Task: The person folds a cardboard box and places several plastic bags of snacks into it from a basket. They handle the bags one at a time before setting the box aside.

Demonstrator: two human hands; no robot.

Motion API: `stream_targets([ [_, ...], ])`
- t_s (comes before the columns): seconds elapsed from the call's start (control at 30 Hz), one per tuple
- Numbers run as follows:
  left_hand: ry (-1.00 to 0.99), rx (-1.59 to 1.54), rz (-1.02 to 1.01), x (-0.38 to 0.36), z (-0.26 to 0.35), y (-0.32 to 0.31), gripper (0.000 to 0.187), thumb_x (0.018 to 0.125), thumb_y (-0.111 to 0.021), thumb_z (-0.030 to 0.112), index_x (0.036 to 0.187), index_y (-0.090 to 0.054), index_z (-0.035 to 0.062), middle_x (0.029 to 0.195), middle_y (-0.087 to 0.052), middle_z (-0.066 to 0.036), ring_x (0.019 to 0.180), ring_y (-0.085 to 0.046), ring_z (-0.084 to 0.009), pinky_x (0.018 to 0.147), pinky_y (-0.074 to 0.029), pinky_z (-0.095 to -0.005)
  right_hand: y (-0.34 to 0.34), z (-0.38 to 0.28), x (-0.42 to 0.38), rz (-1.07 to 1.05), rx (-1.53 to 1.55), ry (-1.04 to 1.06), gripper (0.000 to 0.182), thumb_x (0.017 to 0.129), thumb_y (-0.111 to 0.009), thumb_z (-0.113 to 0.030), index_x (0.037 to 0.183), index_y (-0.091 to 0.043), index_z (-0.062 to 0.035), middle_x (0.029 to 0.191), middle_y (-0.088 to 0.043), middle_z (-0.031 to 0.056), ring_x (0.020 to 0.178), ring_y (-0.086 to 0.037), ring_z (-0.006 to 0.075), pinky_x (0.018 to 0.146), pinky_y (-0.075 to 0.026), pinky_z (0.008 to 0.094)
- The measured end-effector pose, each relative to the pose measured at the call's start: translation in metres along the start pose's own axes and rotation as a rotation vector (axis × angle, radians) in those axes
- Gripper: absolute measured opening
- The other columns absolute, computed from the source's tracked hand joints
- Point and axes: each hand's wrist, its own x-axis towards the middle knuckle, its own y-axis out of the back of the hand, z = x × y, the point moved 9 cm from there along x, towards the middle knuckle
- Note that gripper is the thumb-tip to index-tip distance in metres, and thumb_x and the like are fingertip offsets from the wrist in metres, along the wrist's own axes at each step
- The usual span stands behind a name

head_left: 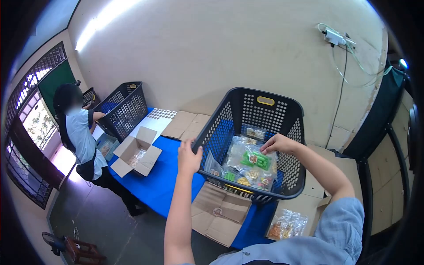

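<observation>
A large black perforated plastic basket point(291, 106) stands before me on the table. My left hand point(190, 157) is closed over its left rim. Inside, my right hand point(278, 145) pinches the top edge of a clear plastic packet point(257, 160) with bright green pieces and a round label. Under and around that packet lie several other clear packets with yellow, green and pale contents. One more packet point(254, 131) rests by the basket's far wall. My right fingertips are partly turned away, but the packet's edge meets them.
Flattened cardboard point(218, 212) lies in front of the basket, with packets of orange and yellow pieces point(287, 224) to its right. Along the blue tablecloth point(172, 172) stand an open carton point(138, 152) and another black basket point(126, 110). A co-worker point(84, 132) stands at the far left.
</observation>
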Motion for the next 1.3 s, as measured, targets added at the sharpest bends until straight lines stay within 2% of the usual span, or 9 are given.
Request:
stream_targets([
  [0.13, -0.191, 0.170, 0.290, -0.017, 0.043, 0.040, 0.037, 0.083, -0.058, 0.013, 0.119, -0.052, 0.0068, 0.121, -0.052, -0.016, 0.116, -0.047, -0.0347, 0.102, -0.033, -0.0516, 0.012, -0.052, -0.128, 0.301, 0.629, 0.351, 0.053, 0.080, -0.068, 0.000, 0.130, -0.050, 0.0012, 0.091, -0.066, 0.0064, 0.084, -0.062, 0.0107, 0.074, -0.051, 0.0244],
  [0.23, -0.226, 0.178, 0.359, -0.067, 0.107, 0.056, 0.034, 0.087, -0.054, 0.013, 0.121, -0.052, 0.0062, 0.121, -0.053, -0.015, 0.117, -0.047, -0.0334, 0.106, -0.030, -0.0429, 0.012, -0.043, -0.207, 0.437, 0.787, 0.472, 0.059, 0.081, -0.067, 0.000, 0.135, -0.043, -0.0008, 0.092, -0.063, 0.0030, 0.088, -0.062, 0.0116, 0.078, -0.051, 0.0266],
  [0.4, -0.323, -0.729, -0.367, -0.168, 0.206, 0.002, 0.034, 0.092, -0.051, 0.017, 0.123, -0.049, 0.0023, 0.118, -0.054, -0.013, 0.119, -0.048, -0.0270, 0.109, -0.026, -0.0413, -0.040, 0.000, -0.276, 0.362, 0.919, 0.433, 0.033, 0.086, -0.063, -0.002, 0.118, -0.053, -0.0063, 0.106, -0.059, 0.0015, 0.099, -0.060, 0.0134, 0.081, -0.053, 0.0292],
  [0.47, -0.081, -1.206, -0.696, -0.214, 0.240, -0.031, 0.040, 0.094, -0.051, 0.020, 0.128, -0.045, -0.0002, 0.120, -0.055, -0.010, 0.118, -0.049, -0.0215, 0.106, -0.032, -0.0355, -0.069, 0.021, -0.288, 0.370, 1.029, 0.389, 0.030, 0.087, -0.062, -0.003, 0.115, -0.052, -0.0077, 0.106, -0.058, 0.0009, 0.098, -0.060, 0.0127, 0.081, -0.054, 0.0314],
  [0.57, 0.347, -1.320, -0.787, -0.257, 0.257, -0.067, 0.045, 0.094, -0.054, 0.020, 0.132, -0.042, -0.0006, 0.123, -0.054, -0.009, 0.117, -0.049, -0.0169, 0.101, -0.037, -0.0322, -0.106, 0.044, -0.307, 0.399, 1.147, 0.370, 0.029, 0.087, -0.063, -0.004, 0.113, -0.052, -0.0065, 0.104, -0.057, 0.0013, 0.094, -0.058, 0.0108, 0.081, -0.050, 0.0271],
  [0.7, 0.519, -1.478, -0.970, -0.288, 0.287, -0.110, 0.045, 0.090, -0.061, 0.013, 0.130, -0.045, -0.0003, 0.120, -0.056, -0.008, 0.112, -0.053, -0.0134, 0.098, -0.040, -0.0296, -0.122, 0.090, -0.340, 0.518, 1.371, 0.349, 0.030, 0.087, -0.064, -0.006, 0.115, -0.052, -0.0056, 0.101, -0.056, 0.0010, 0.097, -0.053, 0.0103, 0.087, -0.043, 0.0263],
  [0.93, 0.253, -1.306, -1.056, -0.339, 0.331, -0.143, 0.045, 0.085, -0.069, 0.009, 0.123, -0.046, 0.0006, 0.115, -0.058, -0.007, 0.108, -0.055, -0.0130, 0.093, -0.044, -0.0277, -0.094, 0.116, -0.401, 0.707, 0.920, 0.211, 0.037, 0.087, -0.066, -0.011, 0.120, -0.052, -0.0014, 0.107, -0.057, 0.0040, 0.103, -0.054, 0.0130, 0.093, -0.042, 0.0276],
  [1.1, 0.305, -1.311, -0.980, -0.348, 0.337, -0.151, 0.037, 0.096, -0.056, 0.023, 0.121, -0.044, -0.0016, 0.111, -0.057, -0.009, 0.104, -0.055, -0.0137, 0.091, -0.044, -0.0285, -0.088, 0.134, -0.409, 0.791, 0.579, 0.222, 0.040, 0.084, -0.070, -0.013, 0.119, -0.055, 0.0017, 0.110, -0.059, 0.0062, 0.106, -0.055, 0.0158, 0.094, -0.041, 0.0278],
  [1.3, 0.093, -1.163, -0.810, -0.328, 0.354, -0.138, 0.037, 0.096, -0.055, 0.029, 0.117, -0.047, -0.0014, 0.104, -0.059, -0.010, 0.097, -0.057, -0.0138, 0.086, -0.045, -0.0279, -0.077, 0.107, -0.405, 0.863, 0.735, 0.292, 0.038, 0.088, -0.066, -0.014, 0.120, -0.056, 0.0028, 0.116, -0.059, 0.0103, 0.113, -0.053, 0.0166, 0.098, -0.041, 0.0302],
])
